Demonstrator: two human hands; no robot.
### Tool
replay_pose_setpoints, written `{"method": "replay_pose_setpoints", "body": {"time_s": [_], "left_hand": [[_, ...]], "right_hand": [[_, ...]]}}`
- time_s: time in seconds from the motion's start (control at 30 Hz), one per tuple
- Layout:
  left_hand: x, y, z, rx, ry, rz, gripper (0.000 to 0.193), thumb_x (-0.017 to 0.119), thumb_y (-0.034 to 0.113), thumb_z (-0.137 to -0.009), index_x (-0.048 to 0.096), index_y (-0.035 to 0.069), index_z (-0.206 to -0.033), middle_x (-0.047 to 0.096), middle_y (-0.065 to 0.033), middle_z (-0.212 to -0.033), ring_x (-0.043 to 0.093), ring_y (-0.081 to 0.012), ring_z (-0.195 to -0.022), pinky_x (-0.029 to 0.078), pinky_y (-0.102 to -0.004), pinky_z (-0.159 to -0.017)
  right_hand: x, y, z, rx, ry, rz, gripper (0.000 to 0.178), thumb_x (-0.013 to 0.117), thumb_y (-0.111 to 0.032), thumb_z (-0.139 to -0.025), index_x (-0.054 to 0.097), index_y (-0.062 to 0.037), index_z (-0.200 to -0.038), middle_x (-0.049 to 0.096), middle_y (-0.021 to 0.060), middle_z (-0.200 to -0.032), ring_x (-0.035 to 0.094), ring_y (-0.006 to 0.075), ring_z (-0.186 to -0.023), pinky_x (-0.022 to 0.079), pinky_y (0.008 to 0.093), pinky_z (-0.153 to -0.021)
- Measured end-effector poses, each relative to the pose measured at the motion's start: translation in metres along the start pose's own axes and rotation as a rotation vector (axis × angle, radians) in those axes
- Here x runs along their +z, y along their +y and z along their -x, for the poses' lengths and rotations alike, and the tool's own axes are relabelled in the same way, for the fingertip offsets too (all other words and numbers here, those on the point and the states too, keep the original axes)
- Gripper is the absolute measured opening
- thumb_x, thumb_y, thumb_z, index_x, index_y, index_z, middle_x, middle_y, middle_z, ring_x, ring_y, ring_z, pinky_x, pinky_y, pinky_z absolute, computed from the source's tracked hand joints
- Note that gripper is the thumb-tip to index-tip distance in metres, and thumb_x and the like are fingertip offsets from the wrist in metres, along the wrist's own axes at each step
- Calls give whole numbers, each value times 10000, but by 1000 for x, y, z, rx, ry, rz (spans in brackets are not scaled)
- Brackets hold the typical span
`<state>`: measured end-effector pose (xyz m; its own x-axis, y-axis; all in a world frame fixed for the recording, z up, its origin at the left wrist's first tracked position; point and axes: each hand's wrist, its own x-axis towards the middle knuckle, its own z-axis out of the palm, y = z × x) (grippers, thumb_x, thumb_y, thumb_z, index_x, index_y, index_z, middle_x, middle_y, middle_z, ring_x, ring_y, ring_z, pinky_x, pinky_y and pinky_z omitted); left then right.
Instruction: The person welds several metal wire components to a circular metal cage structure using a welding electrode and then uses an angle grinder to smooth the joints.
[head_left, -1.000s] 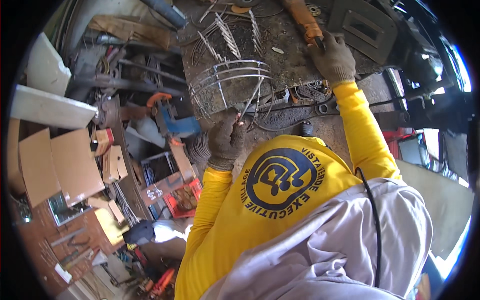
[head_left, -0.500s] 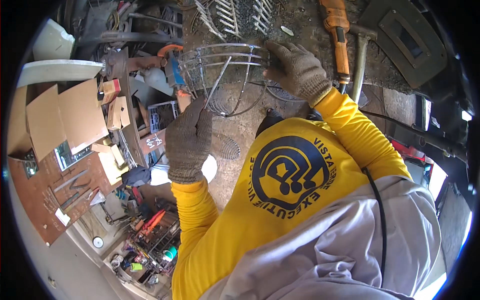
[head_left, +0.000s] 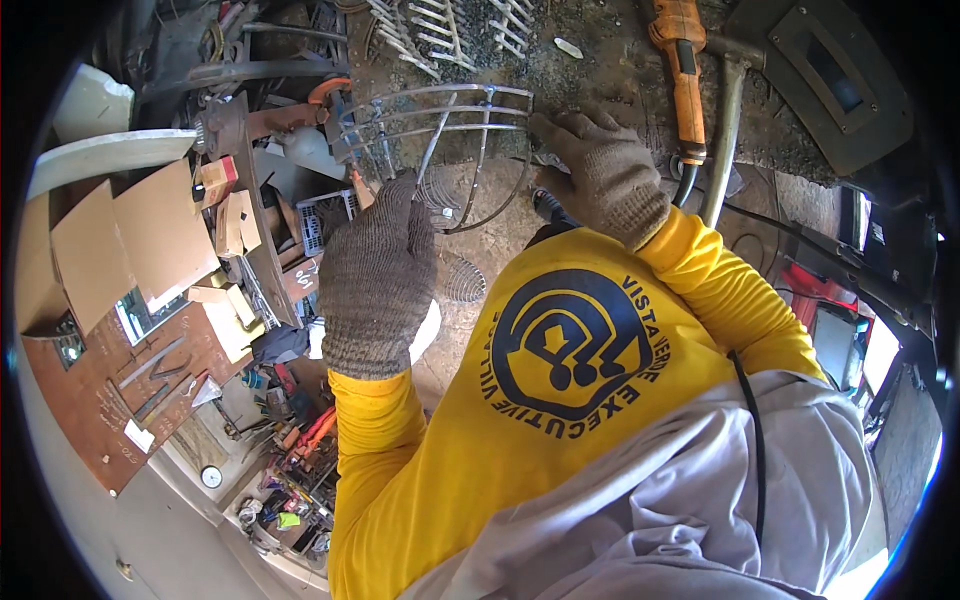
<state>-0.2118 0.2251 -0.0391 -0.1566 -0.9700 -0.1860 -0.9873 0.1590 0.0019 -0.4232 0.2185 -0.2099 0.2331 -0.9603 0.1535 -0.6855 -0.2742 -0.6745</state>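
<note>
A curved frame of bent metal bars (head_left: 484, 128) lies over the near edge of the workbench, part of it beyond the edge. My left hand (head_left: 375, 275), in a brown knit glove, is closed round the lower end of a thin straight metal rod (head_left: 437, 135). The rod slants up across the frame's bars; whether it touches them I cannot tell. At the frame's right end, my gloved right hand (head_left: 606, 178) lies palm down with thumb and fingers apart. Its fingertips are at the bar ends; contact there is unclear.
An orange corded power tool (head_left: 684, 80), a hammer (head_left: 730, 110) and a dark welding mask (head_left: 830, 85) lie on the bench at right. Several spiked metal pieces (head_left: 446, 32) lie at the back. Cardboard boxes (head_left: 160, 235) stand left. A coiled wire piece (head_left: 465, 281) lies below.
My left hand and the rod have moved up, and the rod stands a little steeper across the frame. My right hand appears slightly lower, still at the frame's right end.
</note>
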Motion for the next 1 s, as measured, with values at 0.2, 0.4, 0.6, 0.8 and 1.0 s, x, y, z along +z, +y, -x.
{"method": "replay_pose_setpoints", "body": {"time_s": [0.2, 0.4, 0.6, 0.8, 1.0], "left_hand": [[1, 5, -2, -19, -15, 46, 336, 622, 170, -969, 651, 87, -1293, 722, -197, -1056, 719, -350, -912, 558, -418, -790], [-1, 10, 4, -63, -65, 54, 401, 638, 148, -954, 634, 109, -1353, 720, -197, -1128, 729, -333, -956, 565, -384, -814], [6, 1, 15, 12, 7, 121, 410, 653, 86, -935, 638, 79, -1344, 719, -200, -1162, 744, -298, -955, 572, -374, -820], [12, 3, 15, -18, 50, 228, 390, 670, 108, -948, 629, 59, -1333, 720, -199, -1161, 748, -259, -948, 579, -355, -813], [10, 13, 15, -114, 128, 248, 306, 685, 153, -962, 640, 17, -1232, 729, -190, -1067, 750, -267, -894, 583, -366, -771]], "right_hand": [[-2, -3, 1, 28, -39, 3, 548, 714, -284, -878, 583, -143, -1391, 597, 125, -1412, 541, 400, -1306, 412, 488, -1113], [1, 0, -1, 18, -40, -59, 569, 728, -281, -860, 583, -134, -1390, 606, 127, -1399, 540, 389, -1305, 411, 480, -1113], [-1, 1, 0, 18, -34, -79, 555, 735, -263, -845, 602, -131, -1367, 635, 127, -1340, 567, 386, -1257, 460, 479, -1052], [-1, 2, 1, 31, -41, -94, 569, 734, -255, -843, 592, -139, -1381, 642, 124, -1319, 562, 378, -1261, 460, 481, -1047], [-5, 0, -1, 39, -70, -92, 590, 737, -234, -832, 583, -134, -1393, 636, 125, -1328, 547, 360, -1278, 461, 475, -1047]]}}
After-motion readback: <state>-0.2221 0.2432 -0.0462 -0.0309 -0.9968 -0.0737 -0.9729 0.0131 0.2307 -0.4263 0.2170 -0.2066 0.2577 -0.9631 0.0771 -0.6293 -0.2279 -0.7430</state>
